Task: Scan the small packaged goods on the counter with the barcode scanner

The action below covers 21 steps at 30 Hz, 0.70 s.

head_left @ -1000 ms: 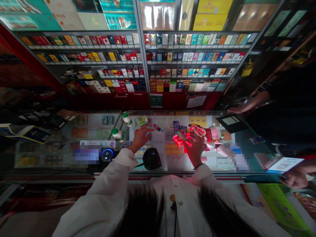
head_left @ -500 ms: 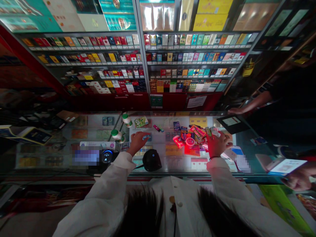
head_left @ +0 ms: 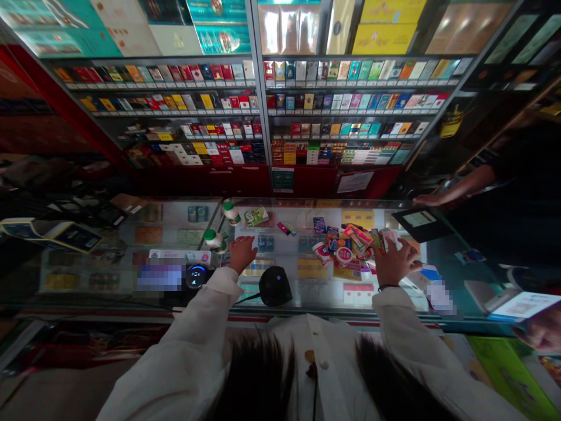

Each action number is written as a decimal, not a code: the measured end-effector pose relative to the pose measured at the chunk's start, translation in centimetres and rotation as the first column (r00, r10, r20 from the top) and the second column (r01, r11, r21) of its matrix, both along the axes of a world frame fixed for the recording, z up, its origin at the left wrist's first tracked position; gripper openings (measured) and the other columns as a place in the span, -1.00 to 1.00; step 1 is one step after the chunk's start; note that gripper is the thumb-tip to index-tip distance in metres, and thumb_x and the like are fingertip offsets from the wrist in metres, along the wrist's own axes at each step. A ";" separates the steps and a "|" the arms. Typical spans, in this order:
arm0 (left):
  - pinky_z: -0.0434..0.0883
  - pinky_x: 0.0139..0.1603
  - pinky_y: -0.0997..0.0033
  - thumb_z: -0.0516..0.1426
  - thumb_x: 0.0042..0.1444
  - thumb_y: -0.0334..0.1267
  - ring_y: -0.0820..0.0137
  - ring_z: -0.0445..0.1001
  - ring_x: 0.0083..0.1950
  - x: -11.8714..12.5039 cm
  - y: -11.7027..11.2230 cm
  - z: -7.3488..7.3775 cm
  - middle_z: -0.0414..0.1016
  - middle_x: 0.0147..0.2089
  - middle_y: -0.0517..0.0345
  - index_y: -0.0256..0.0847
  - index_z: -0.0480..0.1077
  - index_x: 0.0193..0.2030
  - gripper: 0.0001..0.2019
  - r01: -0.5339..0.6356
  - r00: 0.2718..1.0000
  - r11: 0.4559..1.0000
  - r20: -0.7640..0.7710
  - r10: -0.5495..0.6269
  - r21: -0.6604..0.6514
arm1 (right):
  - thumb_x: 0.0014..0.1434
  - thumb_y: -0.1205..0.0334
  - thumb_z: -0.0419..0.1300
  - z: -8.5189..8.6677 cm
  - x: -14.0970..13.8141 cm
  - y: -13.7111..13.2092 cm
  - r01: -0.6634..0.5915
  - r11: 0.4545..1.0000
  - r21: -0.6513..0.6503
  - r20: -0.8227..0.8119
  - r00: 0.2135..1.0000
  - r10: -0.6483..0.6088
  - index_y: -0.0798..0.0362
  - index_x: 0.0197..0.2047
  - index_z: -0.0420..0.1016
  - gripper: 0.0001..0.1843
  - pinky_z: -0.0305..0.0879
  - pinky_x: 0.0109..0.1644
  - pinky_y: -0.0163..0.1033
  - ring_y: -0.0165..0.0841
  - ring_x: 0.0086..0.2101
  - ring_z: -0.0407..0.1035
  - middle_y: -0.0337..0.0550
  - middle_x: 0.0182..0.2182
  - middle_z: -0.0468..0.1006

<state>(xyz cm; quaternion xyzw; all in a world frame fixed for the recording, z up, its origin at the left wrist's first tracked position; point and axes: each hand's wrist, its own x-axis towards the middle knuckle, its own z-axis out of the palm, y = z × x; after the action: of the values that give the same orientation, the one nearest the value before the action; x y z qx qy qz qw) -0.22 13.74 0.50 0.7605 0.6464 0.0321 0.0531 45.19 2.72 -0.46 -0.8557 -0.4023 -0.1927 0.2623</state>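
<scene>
A glass display tabletop (head_left: 307,309) spans the view, with the person's white sleeves coming in from the bottom edge. Taking the black dome scanner (head_left: 275,286) as the landmark, the left hand (head_left: 241,254) sits just up and to its left. Its fingers curve down onto the glass, and whether that grip holds anything small cannot be told. The right hand (head_left: 394,263) lies well to the right of the dome, its fingers spread at the right edge of a heaped pile of colourful small packets (head_left: 346,245). That grip looks loose, though whether it is clamped on a packet cannot be told.

The pile lies up and to the right of the dome, and a small dark blue box (head_left: 319,225) sits just beyond it. Two white bottles with green caps (head_left: 231,213) stand up and to the left of the dome. A round black device with a lit blue ring (head_left: 196,276) is just left of it. Well to the dome's right, another person's hand (head_left: 438,199) rests beside a black folder (head_left: 421,218), and a second hand (head_left: 541,330) is at the lower right edge.
</scene>
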 end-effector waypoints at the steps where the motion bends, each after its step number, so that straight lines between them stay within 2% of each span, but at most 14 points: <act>1: 0.21 0.33 -0.11 0.11 0.24 -0.25 -0.05 0.30 0.39 -0.1 0.0 0.0 0.47 0.31 -0.22 -0.20 0.40 0.29 -0.53 -0.019 0.999 1.000 -0.031 0.020 0.008 | 0.32 -0.08 0.13 0.3 -0.3 0.0 -0.006 1.000 0.012 0.005 1.000 0.006 -0.09 0.10 0.60 -0.57 0.06 0.04 0.26 0.14 0.13 0.15 0.15 0.17 0.41; 5: 0.18 0.31 -0.12 0.09 0.19 -0.30 -0.18 0.25 0.41 -0.4 -0.3 0.3 0.44 0.26 -0.47 -0.45 0.38 0.26 -0.50 -0.079 0.989 0.996 -0.125 0.083 0.040 | 0.32 -0.14 0.13 2.1 -2.5 -0.1 -0.076 0.997 0.021 0.038 0.996 0.075 -0.09 0.12 0.58 -0.54 -0.01 0.09 0.23 0.13 0.15 0.15 0.12 0.19 0.40; 8: 0.08 0.39 -0.14 0.08 0.18 -0.32 -0.24 0.13 0.48 -0.8 -0.9 0.8 0.31 0.36 -0.56 -0.56 0.34 0.29 -0.45 -0.094 0.986 0.994 -0.133 0.100 0.053 | 0.32 -0.18 0.14 3.4 -4.9 -0.2 -0.212 0.977 0.012 0.044 0.976 0.212 -0.12 0.18 0.56 -0.50 -0.03 0.15 0.19 0.08 0.17 0.16 0.07 0.23 0.40; 12: -0.10 0.49 -0.19 0.06 0.21 -0.35 -0.16 -0.18 0.61 -1.8 -1.3 2.3 0.01 0.57 -0.35 -0.43 0.16 0.46 -0.34 -0.131 0.990 0.975 -0.020 0.136 0.178 | 0.31 -0.14 0.19 4.4 -8.4 0.0 -0.430 0.903 -0.008 0.011 0.903 0.430 -0.16 0.17 0.57 -0.54 -0.04 0.22 0.14 0.03 0.22 0.16 -0.01 0.25 0.40; 14: -0.10 0.49 -0.24 0.03 0.24 -0.34 -0.15 -0.23 0.62 -2.8 -1.2 3.2 -0.04 0.59 -0.28 -0.34 0.11 0.50 -0.34 -0.188 0.982 0.948 0.017 0.190 0.258 | 0.29 -0.12 0.22 4.6 -10.2 0.4 -0.530 0.848 -0.021 -0.024 0.848 0.530 -0.18 0.17 0.57 -0.55 -0.04 0.25 0.11 -0.01 0.22 0.17 -0.05 0.26 0.40; 17: 0.01 0.42 -0.29 0.00 0.29 -0.29 -0.20 -0.04 0.56 -5.0 -0.7 4.4 0.12 0.52 -0.35 -0.30 0.14 0.48 -0.39 -0.282 0.953 0.906 -0.019 0.303 0.315 | 0.29 -0.10 0.23 4.7 -12.8 1.2 -0.670 0.741 -0.033 -0.083 0.741 0.667 -0.20 0.22 0.53 -0.52 0.00 0.26 0.06 -0.05 0.22 0.18 -0.06 0.27 0.40; 19: 0.11 0.34 -0.26 -0.01 0.31 -0.27 -0.20 0.21 0.43 -6.6 -0.4 4.8 0.36 0.35 -0.42 -0.33 0.24 0.41 -0.46 -0.307 0.936 0.908 -0.079 0.342 0.287 | 0.30 -0.08 0.23 4.6 -14.3 1.7 -0.734 0.678 -0.037 -0.105 0.677 0.728 -0.20 0.25 0.50 -0.51 0.01 0.27 0.05 -0.06 0.23 0.18 -0.06 0.28 0.39; 21: 0.19 0.26 -0.18 -0.02 0.33 -0.27 -0.17 0.39 0.27 -8.2 0.0 5.1 0.53 0.14 -0.39 -0.35 0.35 0.30 -0.55 -0.290 0.936 0.930 -0.135 0.324 0.225 | 0.30 -0.09 0.23 4.6 -15.5 2.1 -0.777 0.628 -0.040 -0.116 0.628 0.770 -0.21 0.27 0.48 -0.49 0.02 0.28 0.05 -0.07 0.23 0.19 -0.06 0.28 0.38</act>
<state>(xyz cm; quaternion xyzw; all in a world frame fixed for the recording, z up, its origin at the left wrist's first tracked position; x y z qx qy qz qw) -8.37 13.72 5.56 0.6510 0.7532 0.0404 -0.0852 29.70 4.86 4.12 -0.6182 -0.7267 -0.0061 0.2996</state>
